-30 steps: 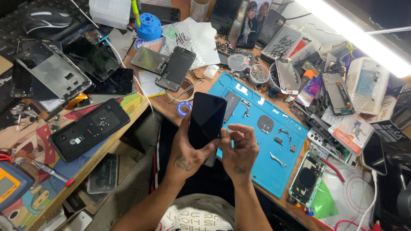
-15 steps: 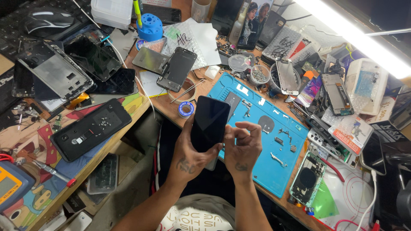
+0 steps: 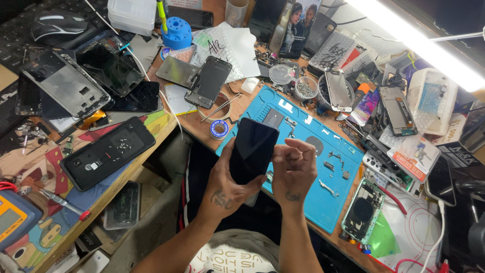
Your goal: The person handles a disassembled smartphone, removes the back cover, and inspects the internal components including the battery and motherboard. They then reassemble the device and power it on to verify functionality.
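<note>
At the far left edge of the tabletop (image 3: 151, 132) a yellow meter (image 3: 14, 221) sits beside a red-handled screwdriver (image 3: 60, 203). Above them lie a bare metal phone frame (image 3: 68, 90) and a black phone (image 3: 107, 152) lying face down, near the inner corner of the tabletop. Further along, a cracked dark screen (image 3: 112, 70), a blue round holder (image 3: 176, 32) and another phone with its back open (image 3: 208, 82) crowd the back edge, with a small roll of wire (image 3: 219, 128) just off the blue mat (image 3: 323, 167).

The left hand (image 3: 226, 185) is closed around a dark phone (image 3: 252, 150), gripping it by the lower part, thumb on one edge, screen glass facing up. The phone is held in the air over the near left corner of the blue mat, above the gap in front of the tabletop. The right hand (image 3: 293, 167) is just beside it, fingers (image 3: 301, 148) curled together at the phone's right edge; they seem to pinch something tiny, though the view is too coarse to tell what.

On the mat past the hands lie small screws and metal parts (image 3: 336, 164). At the near right edge rests a green phone shell (image 3: 362, 210), with a red cable (image 3: 391, 198) next to it.
</note>
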